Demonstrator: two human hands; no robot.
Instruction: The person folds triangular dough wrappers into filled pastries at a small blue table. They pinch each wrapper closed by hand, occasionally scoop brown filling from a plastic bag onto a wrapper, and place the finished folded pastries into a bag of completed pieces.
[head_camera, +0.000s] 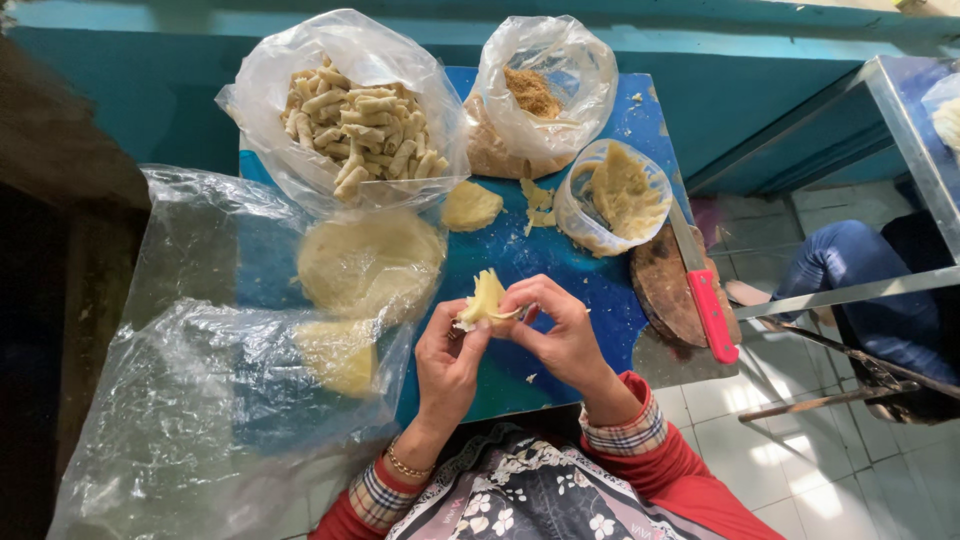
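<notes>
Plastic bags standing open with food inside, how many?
2. Bag of rolled pastries at the table's back left; bag of brown crumbs right of it. The flat plastic sheet isn't counted.

clear plastic bag of pale rolls (350, 120) far left, clear bag of brown crumbs (535, 95) beside it

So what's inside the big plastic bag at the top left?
The big plastic bag holds a heap of pale rolled pastry sticks. Only the top layer shows; whatever lies beneath the heap is covered.
</notes>
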